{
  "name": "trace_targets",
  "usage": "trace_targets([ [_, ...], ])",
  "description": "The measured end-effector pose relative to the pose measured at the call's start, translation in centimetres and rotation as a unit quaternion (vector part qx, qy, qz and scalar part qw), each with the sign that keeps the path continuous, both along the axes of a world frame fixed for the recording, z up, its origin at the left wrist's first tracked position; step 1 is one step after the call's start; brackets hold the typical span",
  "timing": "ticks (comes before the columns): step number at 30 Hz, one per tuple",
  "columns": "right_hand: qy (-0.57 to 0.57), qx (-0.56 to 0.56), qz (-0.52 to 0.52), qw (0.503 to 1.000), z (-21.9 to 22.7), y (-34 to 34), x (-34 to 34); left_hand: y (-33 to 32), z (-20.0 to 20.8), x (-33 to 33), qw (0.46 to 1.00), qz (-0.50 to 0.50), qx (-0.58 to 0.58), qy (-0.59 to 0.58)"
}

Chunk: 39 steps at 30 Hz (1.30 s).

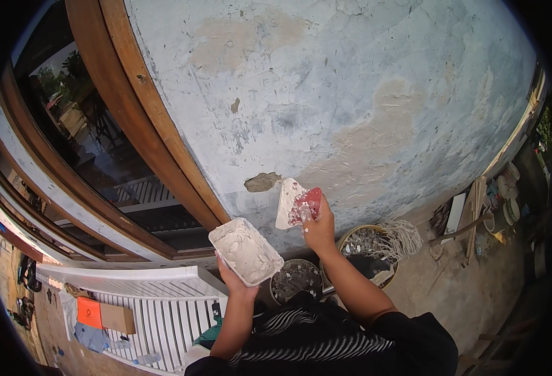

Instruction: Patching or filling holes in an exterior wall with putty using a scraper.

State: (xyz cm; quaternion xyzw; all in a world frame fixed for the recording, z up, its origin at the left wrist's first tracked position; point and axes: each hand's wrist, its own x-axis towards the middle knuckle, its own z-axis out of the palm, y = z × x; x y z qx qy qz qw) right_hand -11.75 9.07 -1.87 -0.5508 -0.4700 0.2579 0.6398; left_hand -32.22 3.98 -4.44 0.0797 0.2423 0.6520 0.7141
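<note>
My left hand (237, 278) holds up a small rectangular tub (274, 264) from below, close to the corner of the window frame. Pale, wet-looking plaster (243, 248) fills much of it. In my right hand (319, 230) is a putty knife (288, 202) with a red handle; its wide blade is smeared with white plaster, and so are parts of the handle. The blade is at the wall (276, 119), just right of a bare brown hole (263, 182) in the paint; whether it touches the surface I cannot tell. Beige patches mark the wall above and to the right.
A wooden window frame (141, 106) with dark glass runs along the left. Below stands a white slatted bench (163, 313) holding a cardboard box (117, 318) and bottles. Buckets of rubble (296, 281) and a mop head (401, 241) sit at the wall's foot; planks (474, 213) lean farther right.
</note>
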Motion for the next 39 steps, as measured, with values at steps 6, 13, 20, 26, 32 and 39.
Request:
trace_targets([
  [6, -0.029, 0.022, 0.001, 0.999, 0.9, 0.1, 0.2, 0.3, -0.3, -0.3, 1.000, 0.005, -0.007, -0.005],
  [13, -0.121, -0.008, -0.048, 0.991, -0.1, 2.1, 0.6, 0.5, -0.4, 0.0, 1.000, 0.002, -0.009, 0.003],
  [20, -0.055, -0.027, -0.015, 0.998, -1.0, 0.1, 0.8, 0.8, 0.0, -0.6, 1.000, 0.020, -0.010, -0.014],
  [26, -0.076, -0.043, -0.008, 0.996, -0.7, 0.0, 1.1, 1.3, -0.4, -0.1, 1.000, 0.011, -0.021, -0.002],
  [32, -0.141, -0.041, -0.020, 0.989, 0.8, 0.4, 0.2, 1.2, -0.9, 0.3, 1.000, 0.000, -0.014, 0.005],
  [39, -0.100, -0.033, 0.004, 0.994, 1.3, 0.3, -0.1, 1.0, 0.1, 0.8, 1.000, -0.006, -0.014, 0.000],
])
